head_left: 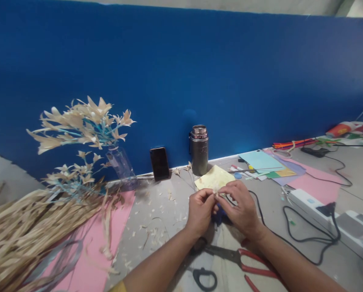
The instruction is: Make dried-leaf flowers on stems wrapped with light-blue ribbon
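The left hand [201,209] and right hand [242,207] are pinching a small pale piece [216,192] between their fingertips above the counter [274,211]; probably light and fragile, it is calling for gentle pressure at its edges.

The left forearm [163,259] slants up from the bottom edge, a bit of yellow sleeve [119,286] at its lower end, while the bare right forearm [294,257] comes in from the lower right, so the 2 converge. The left hand [200,211] and right hand [243,209] meet at the fingertips in 2 close pinches, thumbs against index fingers, the left's other fingers curled inward and the right's knuckles arched.
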Available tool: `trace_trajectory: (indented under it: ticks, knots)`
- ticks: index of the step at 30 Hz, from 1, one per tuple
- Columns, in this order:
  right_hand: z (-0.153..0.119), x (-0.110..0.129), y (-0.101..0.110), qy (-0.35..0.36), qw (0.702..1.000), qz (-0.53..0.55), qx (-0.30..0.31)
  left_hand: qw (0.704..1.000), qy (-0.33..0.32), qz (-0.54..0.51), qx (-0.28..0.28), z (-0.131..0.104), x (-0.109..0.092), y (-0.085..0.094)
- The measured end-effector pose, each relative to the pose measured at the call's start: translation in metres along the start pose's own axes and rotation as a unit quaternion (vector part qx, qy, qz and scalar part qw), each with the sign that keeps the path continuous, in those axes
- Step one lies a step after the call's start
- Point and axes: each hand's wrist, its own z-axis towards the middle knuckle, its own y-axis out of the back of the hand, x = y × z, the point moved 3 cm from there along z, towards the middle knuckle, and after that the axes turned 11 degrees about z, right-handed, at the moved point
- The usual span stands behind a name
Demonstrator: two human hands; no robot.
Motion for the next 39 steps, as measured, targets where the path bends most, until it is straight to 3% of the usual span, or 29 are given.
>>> trace_trajectory:
  ticks: [4,12,25,31,39]
  knots:
    - [-0.0021,-0.0053,-0.0012,-0.037,0.999,-0.001,0.027,0.998,0.017,-0.06,0.021,0.0017,0.0047,-0.0007]
    - [0.0028,-0.0064,-0.0009,-0.1,0.992,0.077,0.012,0.98,0.066,-0.173,0.069,0.0014,0.0075,-0.0056]
    - [0.0026,-0.0061,0.0003,-0.055,0.996,0.065,0.014,0.977,0.072,-0.18,0.085,0.0032,0.0093,-0.0045]
    - [0.0033,-0.0059,0.001,-0.064,0.995,0.069,0.015,0.971,0.097,-0.204,0.081,0.0042,0.009,-0.0013]
    - [0.0045,-0.005,0.0005,-0.103,0.991,0.088,0.018,0.962,0.099,-0.221,0.128,-0.0004,0.0002,-0.004]
